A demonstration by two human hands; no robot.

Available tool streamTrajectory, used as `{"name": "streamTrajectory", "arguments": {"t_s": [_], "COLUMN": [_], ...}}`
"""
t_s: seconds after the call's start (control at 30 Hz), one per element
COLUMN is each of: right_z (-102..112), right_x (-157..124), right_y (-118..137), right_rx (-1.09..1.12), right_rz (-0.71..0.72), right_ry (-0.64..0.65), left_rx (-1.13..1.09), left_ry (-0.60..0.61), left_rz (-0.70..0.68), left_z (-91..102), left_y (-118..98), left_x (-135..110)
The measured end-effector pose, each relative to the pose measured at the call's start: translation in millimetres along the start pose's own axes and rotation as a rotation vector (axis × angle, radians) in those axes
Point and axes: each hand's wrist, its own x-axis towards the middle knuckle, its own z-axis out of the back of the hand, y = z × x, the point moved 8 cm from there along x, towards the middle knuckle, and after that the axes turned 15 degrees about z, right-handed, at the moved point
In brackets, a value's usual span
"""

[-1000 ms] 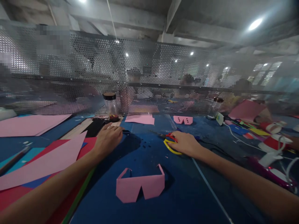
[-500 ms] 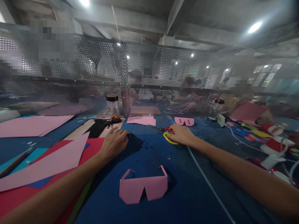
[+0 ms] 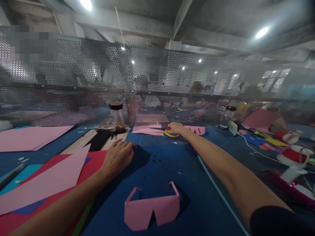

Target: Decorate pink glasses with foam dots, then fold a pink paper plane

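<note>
My right hand (image 3: pixel 176 128) is closed on a pair of scissors (image 3: pixel 171 134) with red and yellow handles. Their blades point left over a pink paper piece (image 3: pixel 145 129) at the back of the blue table. Just right of that hand lies a pink paper strip with small dark holes (image 3: pixel 199 130). My left hand (image 3: pixel 120 153) rests on the table, fingers curled, with a small dark thing at its fingertips that I cannot make out. Nearest to me stand folded pink paper glasses (image 3: pixel 152 209), their side arms pointing away and a notch at the bottom middle.
Pink sheets and a red sheet (image 3: pixel 98 160) cover the left side. A lidded jar (image 3: pixel 117 118) stands at the back, another jar (image 3: pixel 226 118) farther right. Coloured scraps, a white cable and a glue gun (image 3: pixel 287 183) lie at right. A perforated metal screen (image 3: pixel 157 72) closes off the back.
My right hand has moved forward and left with the scissors, from bare table to the pink paper piece. My left hand stays in about the same place. The view has shifted slightly.
</note>
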Motion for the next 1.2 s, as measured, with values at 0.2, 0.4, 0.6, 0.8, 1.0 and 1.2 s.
{"name": "streamTrajectory", "arguments": {"t_s": [0.2, 0.4, 0.6, 0.8, 1.0, 1.2], "right_z": [-8.8, 12.4, -2.8, -33.6, -39.9, -43.6], "right_x": [19.1, -23.1, -140.0, -210.7, -214.1, -213.5], "right_y": [1.9, -13.6, -49.9, -48.4, -35.1, -34.6], "right_rx": [0.011, 0.037, 0.029, -0.015, -0.066, -0.028], "right_rz": [0.010, 0.072, 0.011, -0.025, -0.047, -0.016], "right_ry": [0.012, -0.101, -0.021, 0.037, -0.090, -0.202], "left_rx": [0.003, 0.027, 0.028, 0.051, -0.002, -0.031], "left_ry": [-0.001, -0.031, -0.014, -0.025, 0.021, 0.074], "left_rz": [-0.016, -0.004, 0.021, 0.041, 0.047, 0.065], "left_z": [0.5, 2.6, -2.2, -2.2, 0.0, -1.5], "left_y": [-1.6, 0.6, 3.4, 3.9, 6.2, 6.3], "left_x": [-1.3, -0.5, 0.7, -0.1, -2.3, -1.8]}}
